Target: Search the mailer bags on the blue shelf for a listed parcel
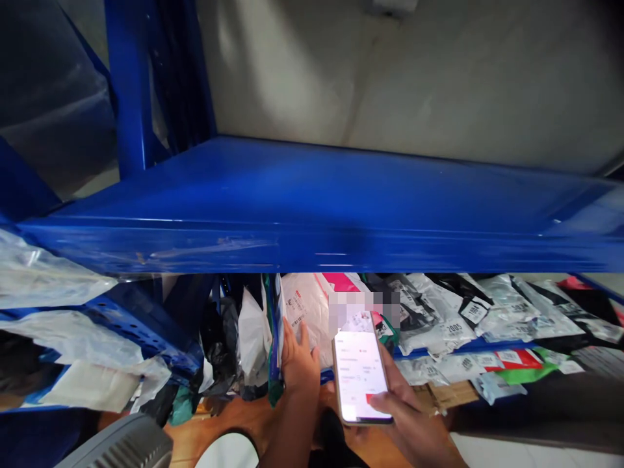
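Head view, hands [298, 359] forward, fingers [305, 335] against parcel [312, 300], phone [359, 374] gripped

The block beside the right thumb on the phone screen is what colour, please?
Red; the block on the phone shows in the head view.

The upper shelf [341, 195] spans the space before you, with the wall [439, 84] behind it and a rack post [127, 91] near its left end. Beneath its front edge, a row of parcels [453, 328] sits on the lower shelf [480, 345], with a second row [465, 365] under that to your right. Your left hand [298, 361] rests against a mailer [312, 299], left of the phone [363, 383] in your right hand [407, 402]. Farther left, bags [88, 338] lie on a side rack [141, 328].
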`<move>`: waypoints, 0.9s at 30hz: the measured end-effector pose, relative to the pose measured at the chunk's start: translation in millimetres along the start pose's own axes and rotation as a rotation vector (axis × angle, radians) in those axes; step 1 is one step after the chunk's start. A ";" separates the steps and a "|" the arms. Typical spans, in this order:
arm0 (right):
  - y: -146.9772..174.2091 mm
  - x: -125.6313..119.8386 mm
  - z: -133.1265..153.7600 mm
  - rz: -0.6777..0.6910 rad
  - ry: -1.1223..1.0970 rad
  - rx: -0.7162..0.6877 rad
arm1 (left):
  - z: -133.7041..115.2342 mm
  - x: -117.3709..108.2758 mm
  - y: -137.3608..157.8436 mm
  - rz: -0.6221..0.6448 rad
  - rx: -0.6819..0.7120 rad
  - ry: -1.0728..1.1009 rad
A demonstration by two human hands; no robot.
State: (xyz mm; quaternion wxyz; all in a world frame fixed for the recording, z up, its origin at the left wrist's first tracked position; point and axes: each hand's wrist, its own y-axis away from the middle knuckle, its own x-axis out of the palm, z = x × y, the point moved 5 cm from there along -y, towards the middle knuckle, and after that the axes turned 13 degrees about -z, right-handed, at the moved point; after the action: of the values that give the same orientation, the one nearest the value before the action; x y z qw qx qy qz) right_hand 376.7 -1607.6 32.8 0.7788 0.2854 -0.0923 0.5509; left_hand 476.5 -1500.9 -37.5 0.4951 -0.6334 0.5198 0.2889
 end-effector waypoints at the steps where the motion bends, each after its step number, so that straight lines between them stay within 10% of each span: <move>1: 1.9 -2.3 3.5 0.000 0.004 -0.002 | -1.5 0.7 0.1 0.021 -0.006 -0.047; 27: 16.9 8.7 11.0 -0.068 0.104 -0.036 | -6.9 -21.5 -3.7 0.118 -0.009 -0.105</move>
State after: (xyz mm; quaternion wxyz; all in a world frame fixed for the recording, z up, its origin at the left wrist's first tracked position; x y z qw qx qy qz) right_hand 366.4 -1602.7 51.6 0.8058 0.2454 -0.0518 0.5364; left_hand 472.6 -1499.4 -15.0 0.5011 -0.5877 0.5282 0.3528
